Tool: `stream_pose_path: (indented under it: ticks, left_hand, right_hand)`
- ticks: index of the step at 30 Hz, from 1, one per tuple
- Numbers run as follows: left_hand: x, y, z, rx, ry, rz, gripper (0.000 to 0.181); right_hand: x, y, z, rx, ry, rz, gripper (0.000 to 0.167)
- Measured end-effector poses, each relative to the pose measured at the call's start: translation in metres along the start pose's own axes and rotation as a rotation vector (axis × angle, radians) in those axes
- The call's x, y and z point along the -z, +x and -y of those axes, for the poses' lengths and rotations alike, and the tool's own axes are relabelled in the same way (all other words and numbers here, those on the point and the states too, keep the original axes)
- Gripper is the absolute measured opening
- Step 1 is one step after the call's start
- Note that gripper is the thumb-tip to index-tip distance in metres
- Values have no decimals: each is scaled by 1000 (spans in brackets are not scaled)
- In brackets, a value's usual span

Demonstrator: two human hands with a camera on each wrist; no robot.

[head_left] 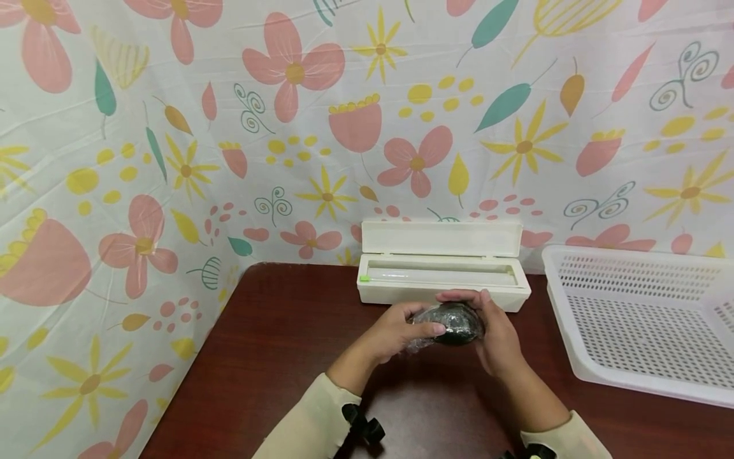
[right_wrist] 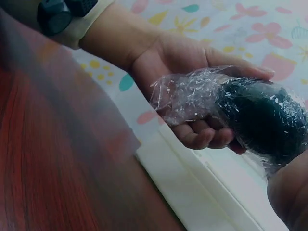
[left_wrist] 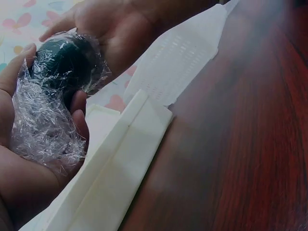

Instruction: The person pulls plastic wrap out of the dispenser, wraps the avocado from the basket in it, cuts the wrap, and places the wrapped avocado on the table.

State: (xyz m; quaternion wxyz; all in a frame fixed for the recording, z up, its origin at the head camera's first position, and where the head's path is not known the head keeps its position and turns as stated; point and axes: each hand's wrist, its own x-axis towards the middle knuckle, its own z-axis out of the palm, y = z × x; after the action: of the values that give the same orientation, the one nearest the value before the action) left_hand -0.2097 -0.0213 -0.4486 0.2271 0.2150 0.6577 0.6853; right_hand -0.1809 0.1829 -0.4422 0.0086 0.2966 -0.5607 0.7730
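Note:
A dark green oval fruit (head_left: 459,324), which looks like an avocado, sits wrapped in clear cling film between both hands, above the table. My left hand (head_left: 395,331) grips its left end, thumb on top and fingers curled underneath. Loose crinkled film (left_wrist: 45,127) bunches up in that palm. My right hand (head_left: 500,335) cups the right end, with fingers reaching over the far side; in the right wrist view only a part of it shows at the lower right edge. Just behind the hands stands a white cling film box (head_left: 441,293), lid raised, with a film roll (head_left: 441,276) inside.
A white perforated plastic basket (head_left: 579,357) stands on the right of the dark reddish-brown wooden table (head_left: 275,357). A flower-patterned cloth (head_left: 229,159) hangs behind and along the left side of the table. The box has a small green piece (head_left: 365,278) at its left end.

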Motion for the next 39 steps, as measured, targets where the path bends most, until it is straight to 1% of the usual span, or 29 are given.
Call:
stream_pose_path:
  ticks: [3,8,10,12,14,16,22,24,27,30,32,35,37,39]
  left_hand:
    - [-4,0,0,0,-23,0,44]
    - [-10,1,0,-14,-54,-19,44]
    - [-12,1,-1,-15,-64,-35,44]
    - [-14,1,-1,-11,-70,-53,43]
    - [-15,1,-1,-2,-78,-67,42]
    - [-16,2,0,3,-89,-73,41]
    - [-18,0,3,6,-109,-59,38]
    - [-17,0,3,8,-93,-42,38]
    - [-12,-1,2,16,-49,-10,38]
    - [-4,-3,-1,26,-5,20,38]
    - [0,-3,-2,34,4,33,37]
    - [5,-4,-5,46,22,26,38]
    - [7,-5,-7,48,64,-3,41]
    - [9,-5,-9,52,97,-42,44]
  right_hand:
    - [0,0,1,-32,122,1,67]
    - [2,3,2,-32,434,38,72]
    - [2,3,1,-37,522,43,68]
    - [1,3,0,-49,587,27,58]
    - [0,2,-1,-63,618,-2,48]
    - [0,1,-3,-82,645,-38,42]
    - [-1,-3,-4,-135,681,-126,40]
    - [0,-4,-4,-141,688,-133,41]
    - [-1,-4,-5,-137,641,-108,42]
    - [-3,-3,-6,-132,519,-85,41]
    - [-4,-3,-6,-136,421,-82,40]
    - [-5,-1,-5,-153,250,-119,35]
    - [-6,0,-5,-151,91,-164,33]
    - [-7,1,-5,-157,-86,-220,36]
